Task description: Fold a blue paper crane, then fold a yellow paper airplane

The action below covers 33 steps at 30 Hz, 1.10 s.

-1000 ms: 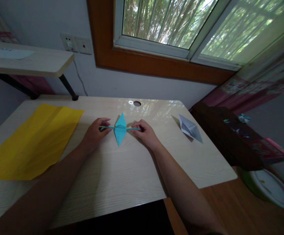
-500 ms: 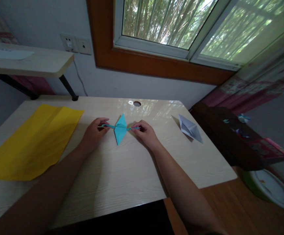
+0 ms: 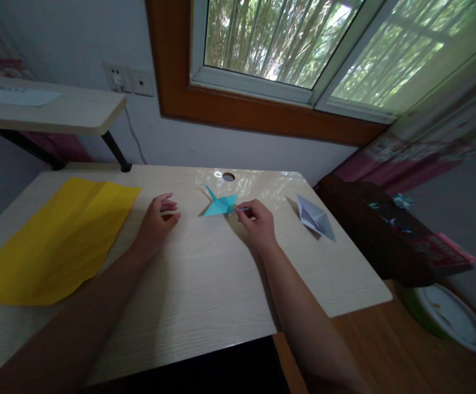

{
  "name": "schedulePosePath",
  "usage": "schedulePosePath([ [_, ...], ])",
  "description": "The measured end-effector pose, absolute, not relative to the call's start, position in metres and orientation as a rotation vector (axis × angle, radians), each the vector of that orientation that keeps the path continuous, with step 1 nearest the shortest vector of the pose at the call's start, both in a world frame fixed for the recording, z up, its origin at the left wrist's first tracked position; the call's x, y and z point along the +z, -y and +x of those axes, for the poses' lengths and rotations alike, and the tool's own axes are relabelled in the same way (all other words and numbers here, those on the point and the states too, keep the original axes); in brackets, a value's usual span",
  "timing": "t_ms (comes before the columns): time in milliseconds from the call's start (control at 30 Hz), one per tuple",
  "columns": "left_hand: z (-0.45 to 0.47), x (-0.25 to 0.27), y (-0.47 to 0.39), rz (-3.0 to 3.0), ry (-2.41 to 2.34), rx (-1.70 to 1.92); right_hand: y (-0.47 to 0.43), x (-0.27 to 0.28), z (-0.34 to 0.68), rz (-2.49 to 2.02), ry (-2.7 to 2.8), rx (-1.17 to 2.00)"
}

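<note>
A turquoise origami crane (image 3: 221, 206) is over the middle of the table, its thin neck or tail pointing up to the left. My right hand (image 3: 258, 221) pinches the crane's narrow right end between thumb and fingers. Left of the crane, my left hand (image 3: 160, 219) is apart from it, thumb and fingers spread with nothing between them. Which end of the crane is the head I cannot make out.
Yellow paper (image 3: 57, 241) covers the table's left side. A folded white paper shape (image 3: 315, 216) stands at the right, near the table edge. A raised shelf (image 3: 85, 112) is at the back left. A dark cabinet (image 3: 369, 230) stands beyond the table's right edge.
My left hand has let go of the crane's left end, its fingers opening. My right hand has moved right and turned the crane, swinging its free end up and left.
</note>
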<state>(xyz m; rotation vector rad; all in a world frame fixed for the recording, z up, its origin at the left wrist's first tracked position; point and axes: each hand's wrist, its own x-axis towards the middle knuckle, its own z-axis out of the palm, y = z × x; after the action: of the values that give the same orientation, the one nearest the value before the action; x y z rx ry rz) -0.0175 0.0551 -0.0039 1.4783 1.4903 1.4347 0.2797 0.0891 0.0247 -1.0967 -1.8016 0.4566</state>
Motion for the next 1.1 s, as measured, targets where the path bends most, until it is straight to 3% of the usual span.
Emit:
schedulePosePath([
  [267,-0.014,0.001,-0.050,1.573,-1.489,1.387,-0.102,0.041,0.348,-1.370,1.868,-0.126],
  [467,-0.012,0.004,-0.049,1.639,-1.514,1.352,-0.110,0.040,0.410,-1.614,1.795,-0.360],
  [733,-0.010,0.009,-0.048,1.721,-1.529,1.309,-0.100,0.031,0.446,-1.727,1.868,-0.340],
  [1100,-0.010,0.013,-0.047,1.758,-1.527,1.258,-0.108,0.025,0.453,-1.684,1.698,-0.016],
])
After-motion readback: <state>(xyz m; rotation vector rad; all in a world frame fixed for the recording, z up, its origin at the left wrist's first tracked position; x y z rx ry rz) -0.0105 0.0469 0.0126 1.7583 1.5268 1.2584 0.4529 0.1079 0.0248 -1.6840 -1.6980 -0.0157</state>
